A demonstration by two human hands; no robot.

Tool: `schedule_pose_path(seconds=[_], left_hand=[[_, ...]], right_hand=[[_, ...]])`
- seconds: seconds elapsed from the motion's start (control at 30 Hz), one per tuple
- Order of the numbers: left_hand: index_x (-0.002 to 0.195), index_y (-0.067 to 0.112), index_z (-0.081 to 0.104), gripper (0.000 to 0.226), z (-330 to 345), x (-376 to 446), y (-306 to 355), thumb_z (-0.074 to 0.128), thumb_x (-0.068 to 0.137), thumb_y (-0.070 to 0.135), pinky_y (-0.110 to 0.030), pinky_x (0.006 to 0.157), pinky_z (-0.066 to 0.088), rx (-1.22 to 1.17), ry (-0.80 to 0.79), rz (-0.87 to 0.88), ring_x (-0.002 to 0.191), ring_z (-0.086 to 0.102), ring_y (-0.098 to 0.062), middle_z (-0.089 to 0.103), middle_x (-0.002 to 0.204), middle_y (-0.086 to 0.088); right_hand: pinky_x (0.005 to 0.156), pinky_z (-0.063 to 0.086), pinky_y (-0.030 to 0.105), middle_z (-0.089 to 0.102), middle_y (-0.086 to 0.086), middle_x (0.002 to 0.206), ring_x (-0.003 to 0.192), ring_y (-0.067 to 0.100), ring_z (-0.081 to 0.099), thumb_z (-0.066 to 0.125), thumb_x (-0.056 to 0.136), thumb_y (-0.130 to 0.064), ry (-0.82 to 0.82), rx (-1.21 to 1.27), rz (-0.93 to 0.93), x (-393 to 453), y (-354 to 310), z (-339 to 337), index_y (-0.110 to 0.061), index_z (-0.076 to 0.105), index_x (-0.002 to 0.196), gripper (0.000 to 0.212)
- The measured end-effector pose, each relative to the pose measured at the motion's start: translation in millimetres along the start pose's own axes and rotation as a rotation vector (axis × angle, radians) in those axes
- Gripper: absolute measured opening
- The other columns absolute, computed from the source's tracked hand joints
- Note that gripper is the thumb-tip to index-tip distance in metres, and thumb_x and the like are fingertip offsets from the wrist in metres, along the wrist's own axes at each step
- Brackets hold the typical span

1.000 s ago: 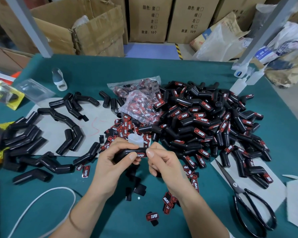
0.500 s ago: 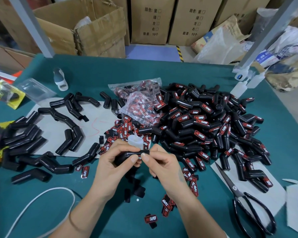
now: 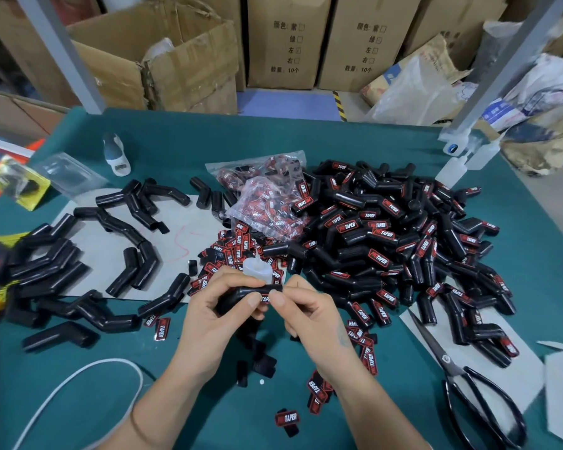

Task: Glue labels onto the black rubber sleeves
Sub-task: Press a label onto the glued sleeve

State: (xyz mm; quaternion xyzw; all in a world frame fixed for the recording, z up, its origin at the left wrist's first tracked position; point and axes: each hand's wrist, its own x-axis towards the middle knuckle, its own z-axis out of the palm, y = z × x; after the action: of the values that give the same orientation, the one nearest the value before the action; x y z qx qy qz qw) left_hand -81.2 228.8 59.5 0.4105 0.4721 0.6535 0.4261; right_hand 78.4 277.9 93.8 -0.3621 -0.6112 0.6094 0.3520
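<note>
Since a second ago both thumbs have closed in together over the label (image 3: 265, 299), hiding most of its lettering. The left hand (image 3: 221, 315) grips the black rubber sleeve (image 3: 241, 295) above the green table (image 3: 533, 254); the right hand (image 3: 309, 315) pinches its labelled end. Bare mat lies near the front edge, between the white cable (image 3: 78, 378) and scissors (image 3: 468, 394)

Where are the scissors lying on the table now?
The scissors lie at the table's near right corner, right of the right hand, blades pointing toward the labelled sleeve pile.
</note>
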Motion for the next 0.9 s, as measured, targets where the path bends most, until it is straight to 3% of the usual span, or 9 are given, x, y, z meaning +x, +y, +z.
schedule_pose_path(seconds=[0.17, 0.23, 0.37, 0.43, 0.53, 0.6, 0.73, 0.9], left_hand=[[0.105, 0.021, 0.079, 0.029, 2, -1, -1, 0.083, 0.089, 0.045, -0.027, 0.068, 0.058, 0.04, -0.021, 0.022, 0.076, 0.069, -0.022, 0.063, 0.101, -0.005], [0.108, 0.027, 0.077, 0.029, 0, 0, -1, 0.081, 0.089, 0.048, -0.03, 0.065, 0.057, 0.11, -0.005, 0.07, 0.081, 0.066, -0.025, 0.062, 0.105, -0.004], [0.101, 0.033, 0.074, 0.011, -7, 0, -10, 0.076, 0.091, 0.031, -0.061, 0.073, 0.053, 0.266, 0.001, 0.19, 0.1, 0.06, -0.032, 0.06, 0.115, -0.002], [0.097, 0.034, 0.074, 0.007, -7, -1, -11, 0.074, 0.092, 0.029, -0.067, 0.074, 0.051, 0.316, -0.004, 0.237, 0.099, 0.06, -0.034, 0.06, 0.116, -0.002], [0.098, 0.033, 0.077, 0.004, -7, -1, -8, 0.074, 0.096, 0.033, -0.056, 0.069, 0.055, 0.355, -0.005, 0.313, 0.093, 0.062, -0.031, 0.061, 0.116, -0.001], [0.098, 0.028, 0.08, 0.006, -6, 0, -7, 0.075, 0.095, 0.025, -0.046, 0.062, 0.057, 0.375, 0.004, 0.361, 0.09, 0.063, -0.03, 0.061, 0.114, -0.004], [0.1, 0.018, 0.08, 0.009, -5, -1, -8, 0.076, 0.092, 0.017, -0.044, 0.063, 0.058, 0.409, 0.019, 0.426, 0.094, 0.066, -0.027, 0.062, 0.111, -0.007], [0.105, 0.014, 0.08, 0.011, -9, 2, -8, 0.074, 0.097, 0.019, -0.028, 0.087, 0.056, 0.645, -0.007, 0.632, 0.101, 0.069, -0.017, 0.068, 0.109, -0.011]], right_hand=[[0.066, 0.035, 0.018, 0.045, -0.018, 0.075, 0.067, 0.002, 0.044, 0.063, 0.102, -0.024, 0.012, 0.002, -0.022, -1, 1, -1, -0.046, 0.071, 0.066, 0.043], [0.066, 0.033, 0.021, 0.042, -0.018, 0.075, 0.067, 0.003, 0.04, 0.063, 0.102, -0.022, 0.022, 0.016, -0.003, -1, 1, -1, -0.047, 0.07, 0.064, 0.046], [0.069, 0.032, 0.027, 0.037, -0.011, 0.074, 0.071, 0.007, 0.039, 0.063, 0.103, -0.025, 0.028, -0.014, 0.001, 0, 2, -2, -0.047, 0.067, 0.059, 0.049], [0.068, 0.031, 0.027, 0.036, -0.009, 0.073, 0.071, 0.008, 0.038, 0.063, 0.103, -0.026, 0.026, -0.008, 0.011, 0, 2, -2, -0.044, 0.065, 0.057, 0.049], [0.06, 0.025, 0.037, 0.035, -0.009, 0.075, 0.065, 0.011, 0.033, 0.066, 0.098, -0.037, 0.025, 0.068, 0.065, 0, 5, -1, -0.032, 0.064, 0.059, 0.039], [0.058, 0.021, 0.039, 0.035, -0.01, 0.075, 0.063, 0.012, 0.031, 0.067, 0.094, -0.042, 0.025, 0.108, 0.086, 0, 8, -2, -0.018, 0.063, 0.063, 0.039], [0.059, 0.02, 0.04, 0.034, -0.009, 0.075, 0.063, 0.012, 0.029, 0.067, 0.095, -0.039, 0.014, 0.153, 0.094, 0, 10, -3, -0.009, 0.066, 0.068, 0.04], [0.057, 0.025, 0.033, 0.039, -0.014, 0.071, 0.06, 0.01, 0.032, 0.062, 0.098, -0.028, -0.003, 0.178, 0.123, 1, 9, -2, -0.029, 0.074, 0.068, 0.033]])
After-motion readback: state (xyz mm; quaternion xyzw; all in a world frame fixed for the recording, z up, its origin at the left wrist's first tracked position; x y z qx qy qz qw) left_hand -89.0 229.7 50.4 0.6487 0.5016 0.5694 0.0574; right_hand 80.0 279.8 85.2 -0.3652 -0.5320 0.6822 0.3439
